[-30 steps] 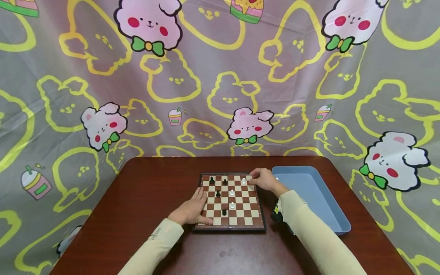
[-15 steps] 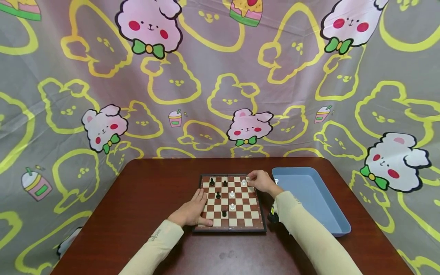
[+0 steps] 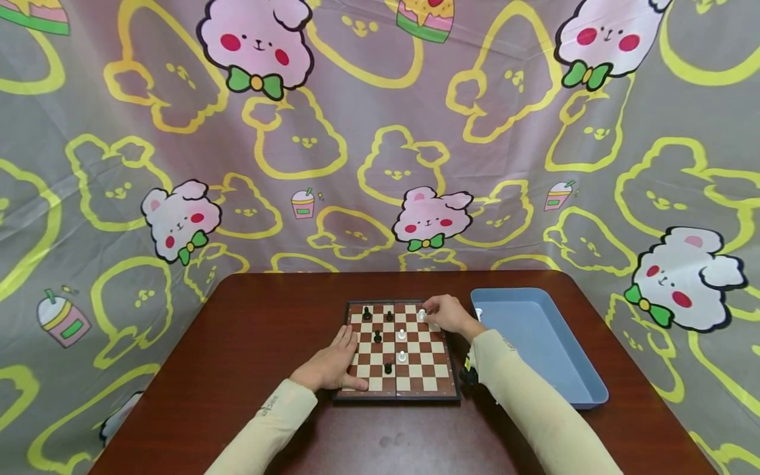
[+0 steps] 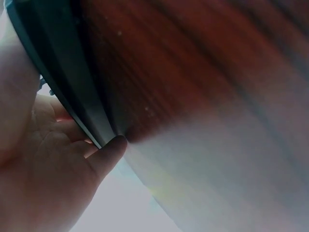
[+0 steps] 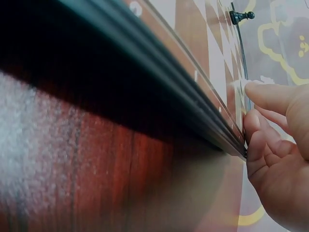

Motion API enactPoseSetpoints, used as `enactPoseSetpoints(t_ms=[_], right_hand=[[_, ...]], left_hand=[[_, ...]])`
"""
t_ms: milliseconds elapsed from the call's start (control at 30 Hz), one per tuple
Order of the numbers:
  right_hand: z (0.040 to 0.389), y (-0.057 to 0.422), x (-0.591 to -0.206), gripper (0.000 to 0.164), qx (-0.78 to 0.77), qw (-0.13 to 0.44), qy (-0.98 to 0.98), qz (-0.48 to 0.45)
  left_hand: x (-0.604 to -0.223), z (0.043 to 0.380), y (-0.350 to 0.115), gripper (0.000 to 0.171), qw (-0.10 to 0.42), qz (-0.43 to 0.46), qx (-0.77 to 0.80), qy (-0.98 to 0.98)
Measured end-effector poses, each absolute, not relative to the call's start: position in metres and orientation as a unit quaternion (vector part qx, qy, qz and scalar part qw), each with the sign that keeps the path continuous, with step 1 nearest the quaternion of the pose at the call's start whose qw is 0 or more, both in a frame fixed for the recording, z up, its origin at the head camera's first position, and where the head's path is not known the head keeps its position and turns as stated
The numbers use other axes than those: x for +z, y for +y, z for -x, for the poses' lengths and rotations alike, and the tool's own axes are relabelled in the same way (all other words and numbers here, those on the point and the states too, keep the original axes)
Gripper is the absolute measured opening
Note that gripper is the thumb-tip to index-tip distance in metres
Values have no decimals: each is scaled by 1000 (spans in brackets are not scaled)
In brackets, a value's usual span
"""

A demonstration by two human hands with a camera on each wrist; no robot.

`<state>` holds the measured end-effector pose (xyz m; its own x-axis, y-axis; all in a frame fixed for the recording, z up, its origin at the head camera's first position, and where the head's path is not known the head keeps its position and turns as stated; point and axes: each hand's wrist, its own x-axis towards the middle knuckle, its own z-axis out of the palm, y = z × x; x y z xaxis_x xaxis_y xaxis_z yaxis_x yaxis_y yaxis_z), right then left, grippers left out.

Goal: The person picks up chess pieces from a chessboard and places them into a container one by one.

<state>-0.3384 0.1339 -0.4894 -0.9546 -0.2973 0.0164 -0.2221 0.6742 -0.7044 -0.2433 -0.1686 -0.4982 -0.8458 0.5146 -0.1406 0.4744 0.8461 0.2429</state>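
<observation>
A chessboard [image 3: 433, 382] with brown and cream squares lies on the table. My left hand [image 3: 334, 359] rests along its left edge, fingers straight, thumb over the near left corner. In the left wrist view, the little finger of that hand [image 4: 53, 154] meets the board's dark side [image 4: 63, 63]. At the far right of the board, my right hand [image 3: 451, 313] pinches a white chess piece [image 3: 421, 315] with its fingertips. Two white pawns [image 3: 402, 356] and several black pieces [image 3: 377, 336] stand elsewhere on the board. A black pawn [image 5: 241, 17] shows in the right wrist view.
Right of the board, partly behind the right forearm, sits a blue tray [image 3: 540, 330]. A white piece [image 3: 478, 313] shows at its left wall. The brown table [image 3: 267, 310] ends at a patterned cloth [image 3: 338, 158] behind and on both sides.
My right hand has shifted slightly left, from the board's far right corner squares to the white chess piece. My left hand and the other pieces have stayed put.
</observation>
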Motion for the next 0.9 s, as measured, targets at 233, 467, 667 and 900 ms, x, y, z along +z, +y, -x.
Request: enactPoseSetpoints(t_ms=[233, 467, 667, 900], right_hand=[[339, 131, -490, 23, -357, 46, 920, 155], [340, 129, -492, 20, -353, 42, 922, 153], [341, 130, -492, 19, -345, 45, 924, 160], [343, 130, -490, 11, -342, 52, 923, 170]], left_hand=[[-498, 245, -168, 120, 103, -260, 105, 955], [-499, 246, -168, 120, 103, -254, 101, 956], [-500, 246, -167, 121, 110, -249, 99, 957], [-498, 245, -165, 121, 108, -249, 98, 958]])
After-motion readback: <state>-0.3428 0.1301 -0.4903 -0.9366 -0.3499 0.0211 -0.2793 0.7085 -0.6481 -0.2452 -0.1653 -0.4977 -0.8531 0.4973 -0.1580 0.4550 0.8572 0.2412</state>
